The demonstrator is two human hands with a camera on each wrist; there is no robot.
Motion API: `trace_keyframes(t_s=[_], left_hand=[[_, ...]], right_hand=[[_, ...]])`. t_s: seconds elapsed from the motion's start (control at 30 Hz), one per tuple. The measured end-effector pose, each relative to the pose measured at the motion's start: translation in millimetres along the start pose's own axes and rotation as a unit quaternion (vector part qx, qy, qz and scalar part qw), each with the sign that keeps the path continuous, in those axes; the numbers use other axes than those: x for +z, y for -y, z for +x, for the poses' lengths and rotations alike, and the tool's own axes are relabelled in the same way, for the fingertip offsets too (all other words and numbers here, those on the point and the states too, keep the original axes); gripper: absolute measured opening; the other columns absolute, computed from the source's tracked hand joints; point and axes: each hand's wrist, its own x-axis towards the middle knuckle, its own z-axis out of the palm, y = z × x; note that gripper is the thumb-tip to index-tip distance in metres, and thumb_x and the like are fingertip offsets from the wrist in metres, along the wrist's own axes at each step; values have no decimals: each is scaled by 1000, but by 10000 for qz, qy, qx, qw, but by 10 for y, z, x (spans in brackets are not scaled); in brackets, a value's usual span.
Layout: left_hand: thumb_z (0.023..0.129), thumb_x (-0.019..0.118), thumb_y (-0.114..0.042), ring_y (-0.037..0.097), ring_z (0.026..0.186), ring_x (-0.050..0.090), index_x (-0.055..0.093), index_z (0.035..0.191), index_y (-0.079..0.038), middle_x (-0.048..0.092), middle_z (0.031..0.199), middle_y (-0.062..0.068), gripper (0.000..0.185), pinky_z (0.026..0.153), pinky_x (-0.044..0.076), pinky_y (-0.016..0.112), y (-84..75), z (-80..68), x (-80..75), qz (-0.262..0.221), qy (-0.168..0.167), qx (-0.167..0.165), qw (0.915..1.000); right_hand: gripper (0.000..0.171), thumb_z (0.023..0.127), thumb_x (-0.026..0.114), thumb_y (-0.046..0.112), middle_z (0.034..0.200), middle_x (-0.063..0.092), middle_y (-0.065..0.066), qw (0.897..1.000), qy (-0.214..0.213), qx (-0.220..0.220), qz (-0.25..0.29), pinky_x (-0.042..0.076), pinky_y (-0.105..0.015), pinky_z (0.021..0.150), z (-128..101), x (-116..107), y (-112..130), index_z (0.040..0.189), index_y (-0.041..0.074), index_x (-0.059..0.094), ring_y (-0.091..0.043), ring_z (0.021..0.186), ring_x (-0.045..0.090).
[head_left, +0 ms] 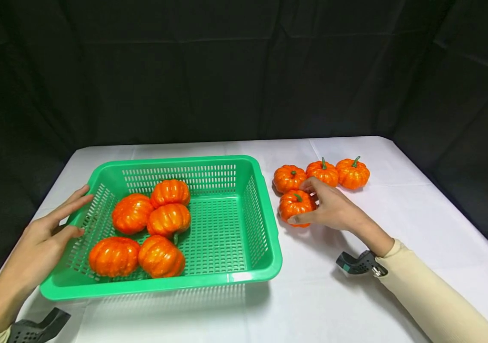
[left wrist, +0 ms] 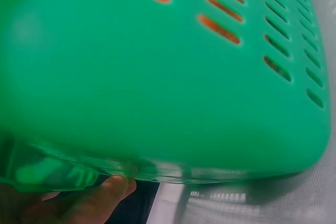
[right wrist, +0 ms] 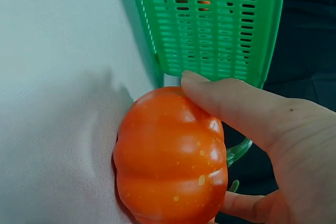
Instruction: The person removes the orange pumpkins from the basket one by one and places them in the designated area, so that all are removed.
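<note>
My right hand (head_left: 331, 205) has its thumb and fingers around the nearest small orange pumpkin (head_left: 293, 206), which sits on the white cloth. In the right wrist view, the thumb lies against one side of this pumpkin (right wrist: 170, 156), and fingertips show at its opposite side. My left hand (head_left: 42, 243) rests at the left rim of a green plastic basket (head_left: 265, 274), fingers extended over the edge. The left wrist view shows fingertips by the rim, below the slotted wall (left wrist: 131, 77). Inside the basket's left half lie several orange pumpkins (head_left: 132, 213).
Three more stemmed pumpkins stand behind the right hand: a left one (head_left: 289, 178), a middle one (head_left: 323, 172) and a right one (head_left: 353, 173). A white cloth (head_left: 398, 214) covers the table. Black curtain (head_left: 226, 71) surrounds the back and sides.
</note>
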Motion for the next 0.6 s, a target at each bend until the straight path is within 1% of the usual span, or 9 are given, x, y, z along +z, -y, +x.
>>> trace_keyframes(t_s=[0.1,0.23,0.37,0.47,0.6], left_hand=[[100,48,4,51,151,16,39,160,-6,18,171,6,62,110,18,79,1,-2,0,6,-5,-5,10000],[101,49,3,49,152,18,40,160,-8,19,171,3,61,112,18,76,11,-9,-10,5,-14,27,10000],[101,50,2,48,151,19,41,160,-8,21,171,3,61,112,19,75,10,-11,-13,4,-23,15,10000],[100,50,2,48,151,19,41,160,-8,20,171,4,61,112,18,76,3,-7,-11,-9,-30,-3,10000],[101,50,2,47,152,18,40,161,-8,20,171,3,61,113,17,75,3,-6,-14,-27,-23,-49,10000]], right_hand=[[76,77,92,36,127,62,-22,10000,25,-12,-53,48,-56,101,4,-6,-10,130,-1,52,-38,116,58],[77,78,91,39,128,61,-22,9999,99,-40,-93,49,-56,100,8,-14,-16,131,-1,51,-38,116,59],[77,79,90,41,126,62,-19,9997,144,-105,-189,48,-54,100,-20,-76,18,132,1,52,-35,114,58],[72,80,90,38,123,62,-17,9992,46,-244,-325,49,-52,97,-43,-159,80,131,1,53,-34,111,57],[63,80,90,27,121,62,-17,9983,-45,-320,-486,50,-53,96,-42,-227,143,128,0,57,-36,109,56]])
